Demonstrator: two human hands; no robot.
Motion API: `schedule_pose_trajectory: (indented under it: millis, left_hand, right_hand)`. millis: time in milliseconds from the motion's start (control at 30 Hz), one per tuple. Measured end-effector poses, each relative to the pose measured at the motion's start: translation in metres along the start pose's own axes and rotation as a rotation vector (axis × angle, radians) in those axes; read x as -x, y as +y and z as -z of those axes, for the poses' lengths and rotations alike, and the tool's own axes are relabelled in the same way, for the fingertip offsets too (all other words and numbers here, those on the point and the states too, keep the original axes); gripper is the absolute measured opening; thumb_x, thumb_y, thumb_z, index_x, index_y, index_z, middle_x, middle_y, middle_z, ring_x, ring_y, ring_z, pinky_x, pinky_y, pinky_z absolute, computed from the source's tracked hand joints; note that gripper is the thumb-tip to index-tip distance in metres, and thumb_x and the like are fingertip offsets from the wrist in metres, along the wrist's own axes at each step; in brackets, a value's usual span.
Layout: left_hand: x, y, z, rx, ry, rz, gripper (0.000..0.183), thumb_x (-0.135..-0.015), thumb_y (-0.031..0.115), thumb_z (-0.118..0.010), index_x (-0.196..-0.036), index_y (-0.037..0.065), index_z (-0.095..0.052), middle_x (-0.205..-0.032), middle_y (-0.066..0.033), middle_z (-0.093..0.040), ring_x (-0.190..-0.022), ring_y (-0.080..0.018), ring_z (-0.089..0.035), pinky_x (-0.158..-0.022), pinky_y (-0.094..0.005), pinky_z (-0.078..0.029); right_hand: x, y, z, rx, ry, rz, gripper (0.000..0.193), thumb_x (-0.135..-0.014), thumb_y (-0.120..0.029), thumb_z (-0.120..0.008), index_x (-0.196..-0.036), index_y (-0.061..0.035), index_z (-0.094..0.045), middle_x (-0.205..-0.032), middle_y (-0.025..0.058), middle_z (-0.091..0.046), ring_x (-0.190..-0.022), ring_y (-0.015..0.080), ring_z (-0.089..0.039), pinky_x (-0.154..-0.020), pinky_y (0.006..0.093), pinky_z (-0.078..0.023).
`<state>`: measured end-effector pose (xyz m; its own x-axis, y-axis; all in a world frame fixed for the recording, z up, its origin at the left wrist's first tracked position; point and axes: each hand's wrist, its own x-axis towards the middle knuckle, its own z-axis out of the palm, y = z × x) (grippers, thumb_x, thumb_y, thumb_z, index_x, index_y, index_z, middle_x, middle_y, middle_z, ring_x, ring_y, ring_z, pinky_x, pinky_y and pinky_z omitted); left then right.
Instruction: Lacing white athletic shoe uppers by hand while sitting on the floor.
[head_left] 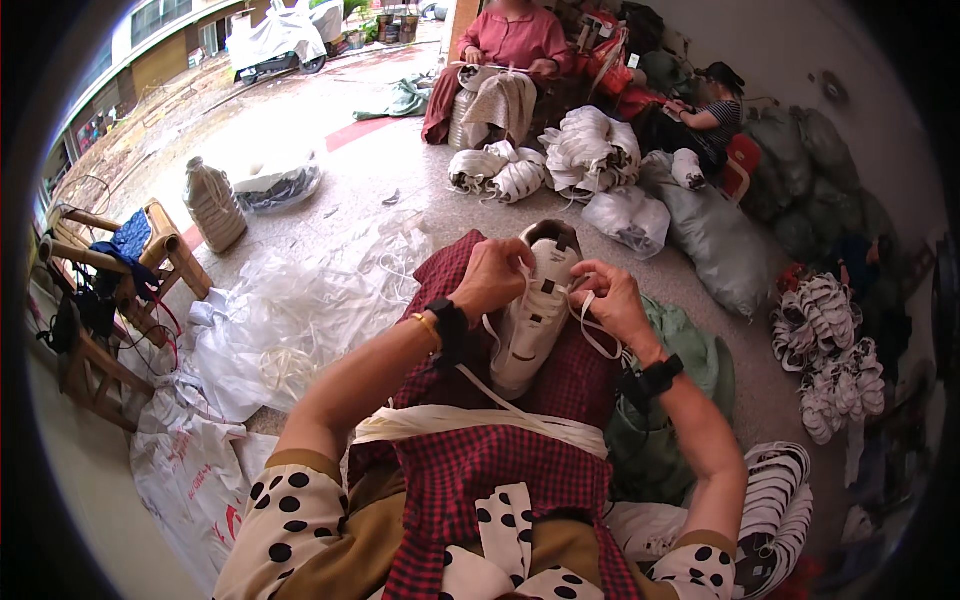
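Note:
A white sneaker (528, 335) rests on my lap over a red-and-black checked apron (490, 480), its dark collar opening pointing away from me. My left hand (493, 275) is closed in a pinch at the left eyelet edge, with a white shoelace coming from it. At the right edge my right hand (612, 302) pinches another length of white shoelace (593, 338), which hangs in a loop beside the shoe. A bundle of loose white laces (480, 428) lies across my lap, one strand running up toward the sneaker.
Clear plastic sheeting (310, 320) covers the floor at left, near a bamboo chair (175, 265) and a large plastic bottle (212, 210). Bundled white shoes (592, 150) lie ahead, with more shoes (830, 340) at right. Two people sit farther off. A grey sack (705, 230) lies to the right.

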<state>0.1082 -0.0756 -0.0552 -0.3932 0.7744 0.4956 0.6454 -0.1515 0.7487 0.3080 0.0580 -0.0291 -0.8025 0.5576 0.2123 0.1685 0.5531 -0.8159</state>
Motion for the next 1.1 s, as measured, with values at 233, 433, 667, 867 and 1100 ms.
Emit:
schedule_pose_trajectory:
  millis: [233, 433, 667, 867, 1100]
  left_hand:
    - [-0.030, -0.011, 0.025, -0.335, -0.408, -0.336, 0.028, -0.081, 0.005, -0.064, -0.108, 0.006, -0.059, -0.083, -0.0150, -0.068, -0.079, -0.0350, -0.065, -0.070, -0.0427, -0.052]
    - [-0.052, 0.001, 0.036, -0.646, -0.580, -0.934, 0.017, -0.083, 0.013, -0.064, -0.098, 0.009, -0.058, -0.102, -0.0097, -0.055, -0.101, -0.0280, -0.056, -0.083, -0.0409, -0.048]
    - [-0.070, -0.009, 0.020, -0.797, -0.782, -0.697, 0.022, -0.078, 0.023, -0.070, -0.096, 0.012, -0.067, -0.109, -0.0088, -0.048, -0.111, -0.0256, -0.049, -0.086, -0.0466, -0.045]
    - [-0.092, -0.019, 0.003, -0.368, -0.971, -0.345, 0.036, -0.081, 0.026, -0.068, -0.110, 0.006, -0.061, -0.100, -0.0149, -0.059, -0.098, -0.0287, -0.059, -0.085, -0.0481, -0.045]
    - [-0.077, 0.007, -0.002, -0.671, -0.734, -0.140, 0.022, -0.068, 0.019, -0.066, -0.080, 0.002, -0.073, -0.081, -0.0168, -0.070, -0.082, -0.0307, -0.070, -0.069, -0.0502, -0.051]
  right_hand:
    - [-0.015, -0.021, 0.015, 0.599, -0.206, 0.420, 0.017, -0.075, -0.001, -0.065, -0.091, -0.0029, -0.069, -0.087, 0.0120, -0.064, -0.084, 0.0312, -0.063, -0.077, 0.0412, -0.054]
    - [-0.027, -0.019, 0.014, 0.880, -0.207, 0.720, 0.013, -0.077, -0.002, -0.063, -0.088, -0.0043, -0.069, -0.099, 0.0093, -0.057, -0.101, 0.0292, -0.056, -0.089, 0.0395, -0.051]
    - [-0.065, -0.022, 0.021, 0.961, -0.504, 0.622, 0.017, -0.071, -0.008, -0.066, -0.086, -0.0064, -0.073, -0.091, 0.0116, -0.066, -0.092, 0.0289, -0.062, -0.083, 0.0376, -0.052]
    - [-0.069, -0.036, 0.007, 1.029, -0.606, 0.109, 0.024, -0.073, -0.018, -0.059, -0.083, -0.0026, -0.073, -0.081, 0.0188, -0.071, -0.074, 0.0296, -0.070, -0.067, 0.0426, -0.054]
    - [-0.063, -0.025, 0.001, 0.627, -0.178, -0.022, 0.023, -0.077, -0.021, -0.060, -0.076, -0.0016, -0.072, -0.062, 0.0090, -0.064, -0.059, 0.0187, -0.062, -0.059, 0.0340, -0.050]
